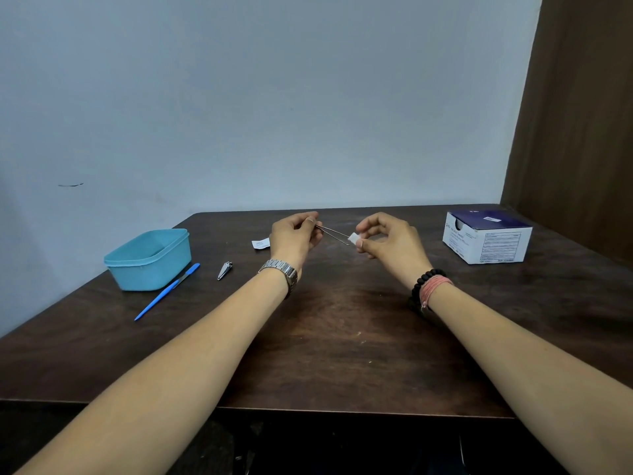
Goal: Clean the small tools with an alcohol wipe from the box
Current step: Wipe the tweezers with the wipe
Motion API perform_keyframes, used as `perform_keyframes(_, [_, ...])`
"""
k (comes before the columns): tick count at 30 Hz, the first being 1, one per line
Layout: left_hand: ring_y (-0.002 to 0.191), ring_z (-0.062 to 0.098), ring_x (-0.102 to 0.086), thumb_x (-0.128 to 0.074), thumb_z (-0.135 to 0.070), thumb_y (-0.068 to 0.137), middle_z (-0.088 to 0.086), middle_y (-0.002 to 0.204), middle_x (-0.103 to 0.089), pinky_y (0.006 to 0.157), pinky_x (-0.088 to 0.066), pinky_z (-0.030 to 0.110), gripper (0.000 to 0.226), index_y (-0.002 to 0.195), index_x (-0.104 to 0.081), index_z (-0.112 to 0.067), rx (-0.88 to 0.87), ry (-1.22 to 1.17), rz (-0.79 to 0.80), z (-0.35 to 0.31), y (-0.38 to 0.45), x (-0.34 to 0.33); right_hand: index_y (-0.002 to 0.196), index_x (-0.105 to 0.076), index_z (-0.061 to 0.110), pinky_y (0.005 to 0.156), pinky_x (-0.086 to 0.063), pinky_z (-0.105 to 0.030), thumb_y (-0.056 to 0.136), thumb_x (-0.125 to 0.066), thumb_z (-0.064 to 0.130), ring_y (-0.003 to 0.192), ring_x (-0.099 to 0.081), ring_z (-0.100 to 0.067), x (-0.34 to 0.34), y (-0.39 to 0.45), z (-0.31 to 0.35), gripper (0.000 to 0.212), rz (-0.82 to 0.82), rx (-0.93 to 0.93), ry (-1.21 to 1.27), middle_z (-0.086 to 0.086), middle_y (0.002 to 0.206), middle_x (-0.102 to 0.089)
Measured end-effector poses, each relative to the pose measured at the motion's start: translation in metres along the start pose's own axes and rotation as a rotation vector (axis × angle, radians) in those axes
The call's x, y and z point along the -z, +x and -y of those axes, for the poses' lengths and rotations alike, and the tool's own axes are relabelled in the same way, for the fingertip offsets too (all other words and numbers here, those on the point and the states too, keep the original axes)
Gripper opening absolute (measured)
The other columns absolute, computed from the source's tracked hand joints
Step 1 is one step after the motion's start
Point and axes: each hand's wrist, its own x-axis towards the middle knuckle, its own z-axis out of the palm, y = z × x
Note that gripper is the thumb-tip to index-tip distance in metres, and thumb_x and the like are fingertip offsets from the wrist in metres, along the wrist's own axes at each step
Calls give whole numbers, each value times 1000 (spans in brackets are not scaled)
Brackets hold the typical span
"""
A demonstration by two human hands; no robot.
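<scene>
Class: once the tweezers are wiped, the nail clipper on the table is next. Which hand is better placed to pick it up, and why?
Probably the left hand: the nail clipper lies on its side of the table, and the right hand pinches the wipe. It must first put down the tweezers.

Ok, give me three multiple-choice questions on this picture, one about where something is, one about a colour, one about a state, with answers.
1. Where is the nail clipper?
A. on the table
B. in the tub
C. on the box

2. What colour is the tub?
A. red
B. light blue
C. white

3. What is the left hand doing?
A. resting flat
B. pinching tweezers
C. lifting the box

Answers:
1 A, it lies on the table right of the blue file.
2 B, its walls are plainly light blue.
3 B, it holds the tweezers while the right hand pinches a white wipe at their tip.
</scene>
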Motion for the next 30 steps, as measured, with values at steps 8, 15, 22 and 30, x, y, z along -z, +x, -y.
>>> perform_keyframes(8, [71,11,-61,-55,-5,95,7,82,-66,71,-58,20,18,107,-68,-1,-34,69,63,3,-3,-1,88,-66,16,66,-60,-29,81,-72,3,69,-70,-10,0,-1,0,17,22,4,35,0,82,-71])
perform_keyframes(15, [69,11,-63,-58,-4,93,8,85,-68,72,-58,23,13,100,-69,-7,-50,135,211,7,-12,-7,90,-67,15,62,-59,-26,80,-74,6,65,-65,-10,-1,0,-1,15,28,-1,32,0,79,-71])
perform_keyframes(22, [67,9,-65,-60,-2,92,9,84,-69,71,-57,21,13,99,-70,-6,-37,157,275,6,-16,-9,91,-68,16,61,-49,-13,79,-77,14,65,-63,5,1,3,-4,15,11,-1,27,5,79,-72])
perform_keyframes(30, [78,16,-68,-63,-3,90,11,89,-68,78,-58,27,14,99,-72,-10,-91,239,329,5,-18,-8,89,-68,19,69,-53,-19,79,-78,15,66,-63,2,1,3,-7,14,21,8,5,8,76,-71])
